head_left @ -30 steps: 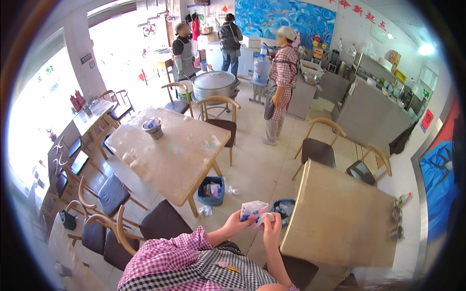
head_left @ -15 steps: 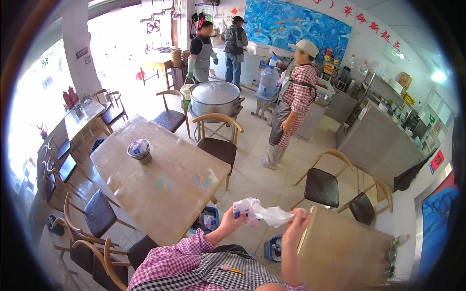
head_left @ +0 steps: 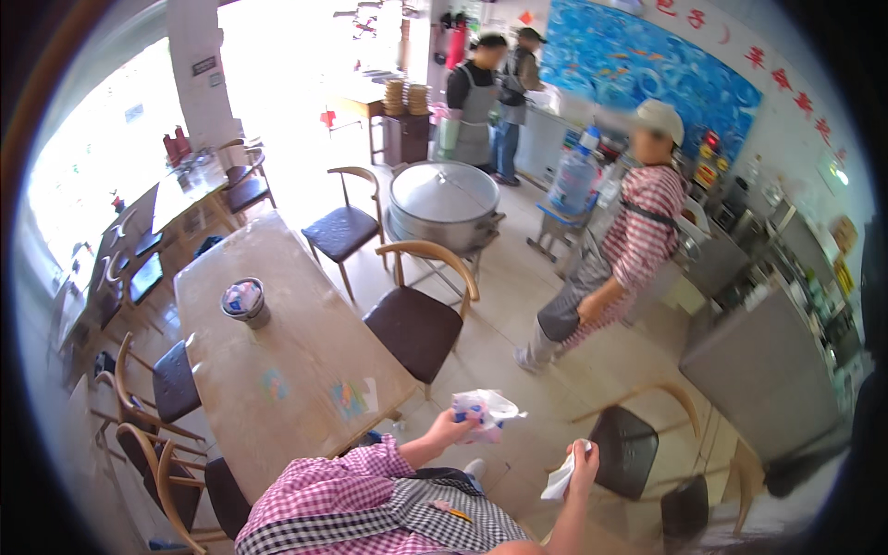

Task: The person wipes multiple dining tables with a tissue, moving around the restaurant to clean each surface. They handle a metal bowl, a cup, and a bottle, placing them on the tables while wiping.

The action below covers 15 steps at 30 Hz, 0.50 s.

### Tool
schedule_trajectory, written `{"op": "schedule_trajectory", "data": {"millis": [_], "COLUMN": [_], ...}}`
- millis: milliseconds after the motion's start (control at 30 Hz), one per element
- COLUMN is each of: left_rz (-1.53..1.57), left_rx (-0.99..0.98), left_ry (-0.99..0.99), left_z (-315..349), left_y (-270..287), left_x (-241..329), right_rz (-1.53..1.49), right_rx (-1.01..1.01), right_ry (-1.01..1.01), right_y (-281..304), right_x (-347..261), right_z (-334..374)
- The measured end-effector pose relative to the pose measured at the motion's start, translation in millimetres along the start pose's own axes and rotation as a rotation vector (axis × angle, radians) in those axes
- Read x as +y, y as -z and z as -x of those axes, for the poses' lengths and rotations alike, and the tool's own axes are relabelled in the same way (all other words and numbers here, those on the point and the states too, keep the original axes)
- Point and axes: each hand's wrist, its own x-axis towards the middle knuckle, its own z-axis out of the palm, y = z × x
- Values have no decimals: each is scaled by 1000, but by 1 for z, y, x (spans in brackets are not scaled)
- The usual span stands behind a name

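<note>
My left hand (head_left: 448, 429) grips a soft tissue pack (head_left: 479, 427), white and pink with blue marks. White tissue sticks out of the pack's opening. Off to the right, my right hand (head_left: 583, 468) is closed on a white paper tissue (head_left: 559, 479), which hangs crumpled below the fingers. Pack and tissue are apart, both held in the air in front of my checked apron (head_left: 444, 504).
At left stands a wooden table (head_left: 305, 370) carrying a small bucket (head_left: 244, 303) with packs inside. Chairs (head_left: 416, 319) surround it. A large steamer pot (head_left: 444, 203) stands beyond. A co-worker in a checked top (head_left: 652, 199) is ahead right; two other people are farther back.
The tissue, earlier stretched between the pack and my right hand, has come free of the pack. My hands have moved apart. The view has shifted, and the co-worker ahead now appears closer, leaning.
</note>
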Motion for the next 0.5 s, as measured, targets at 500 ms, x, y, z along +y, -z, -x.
{"op": "schedule_trajectory", "data": {"millis": [500], "left_rz": [356], "left_rx": [317], "left_ry": [98], "left_z": [-235], "left_y": [-33], "left_x": [104], "right_rz": [31], "right_rx": [-842], "right_ry": [-97], "right_y": [-131], "right_x": [-77], "right_z": [-290]}}
